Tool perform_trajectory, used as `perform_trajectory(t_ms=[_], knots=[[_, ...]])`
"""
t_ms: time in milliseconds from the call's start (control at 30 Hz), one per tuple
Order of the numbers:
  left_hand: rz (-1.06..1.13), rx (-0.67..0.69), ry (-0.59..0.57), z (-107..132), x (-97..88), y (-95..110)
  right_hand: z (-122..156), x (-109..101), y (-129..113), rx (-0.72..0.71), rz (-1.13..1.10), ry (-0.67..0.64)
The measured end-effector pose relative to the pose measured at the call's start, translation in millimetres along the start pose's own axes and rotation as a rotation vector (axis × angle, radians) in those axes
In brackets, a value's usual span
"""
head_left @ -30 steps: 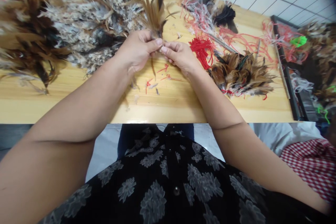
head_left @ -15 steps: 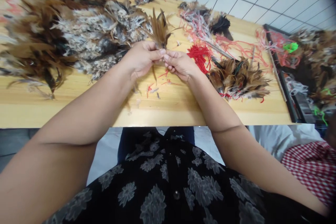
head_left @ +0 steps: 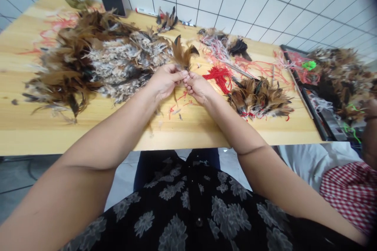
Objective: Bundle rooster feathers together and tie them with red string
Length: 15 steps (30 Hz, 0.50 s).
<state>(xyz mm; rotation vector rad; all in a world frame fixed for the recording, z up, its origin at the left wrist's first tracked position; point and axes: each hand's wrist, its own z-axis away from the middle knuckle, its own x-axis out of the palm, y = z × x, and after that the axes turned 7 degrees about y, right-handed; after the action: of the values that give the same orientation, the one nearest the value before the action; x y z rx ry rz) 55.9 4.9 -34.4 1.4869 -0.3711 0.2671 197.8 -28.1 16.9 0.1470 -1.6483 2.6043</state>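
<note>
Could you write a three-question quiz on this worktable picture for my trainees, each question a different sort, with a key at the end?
1. Multiple choice: What stands up from where the fingertips of the left hand and right hand meet?
A) a marker pen
B) a feather tuft
C) a pair of scissors

2. True or false: The bright green piece lies to the left of both hands.

3. Fill in the gap: The brown feather bundle on the table, to the right of the right hand, shows bits of ____ cord along its near edge.

Key:
1. B
2. False; it lies to the right.
3. red
</note>
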Motion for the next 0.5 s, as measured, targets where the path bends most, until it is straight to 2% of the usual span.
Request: perform_trajectory(t_ms=[233,400,500], knots=[[0.023,0.039,0.031,5,2.0,3,4,-5,-8,-0.01,-0.082,0.015],[-0.042,0.008,0.054,0,-8.7,6,11,-14,-11,0.032,-0.152,0.064],[-0.172,0.104,0.133,-6,-18.7,4,12,-30,-11,0.008,-0.184,0.077]])
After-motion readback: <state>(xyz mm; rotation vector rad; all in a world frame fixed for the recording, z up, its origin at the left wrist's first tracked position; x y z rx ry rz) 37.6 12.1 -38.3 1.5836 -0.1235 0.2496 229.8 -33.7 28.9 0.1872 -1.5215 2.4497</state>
